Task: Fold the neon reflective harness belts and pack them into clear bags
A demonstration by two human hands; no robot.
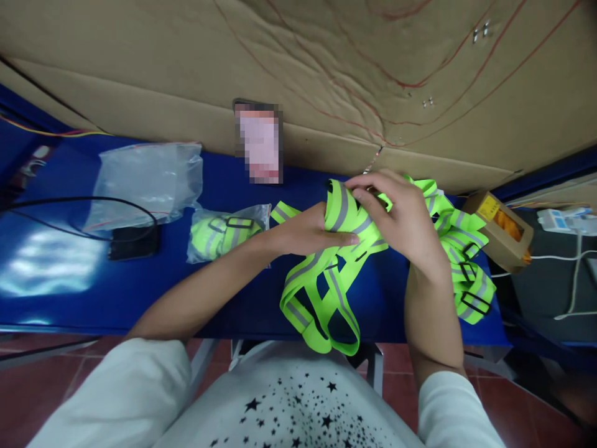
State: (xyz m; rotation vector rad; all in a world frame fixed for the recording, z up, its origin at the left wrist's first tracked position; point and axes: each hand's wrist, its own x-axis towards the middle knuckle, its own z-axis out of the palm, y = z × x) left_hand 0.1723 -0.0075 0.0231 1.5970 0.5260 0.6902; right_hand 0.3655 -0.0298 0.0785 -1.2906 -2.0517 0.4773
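I see left hand (308,230) and right hand (403,214) gripping one half-gathered strap (342,214); one bundle (228,236) is bagged, loose straps (482,291) lie by the table's (116,305) right edge.

Workshop, apparently: blue worktable (93,312), cardboard backing (140,56), plastic bag (144,180), heaped reflective straps (483,285), tiled floor (396,389).

Black stars (327,421) dot the pale, short-sleeved shirt (280,386).

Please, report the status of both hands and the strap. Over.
Left hand gripping yellow-green strap; right hand touching it. Strap loops overhang table's front edge. Nearest clutter: strap pile beside right forearm.
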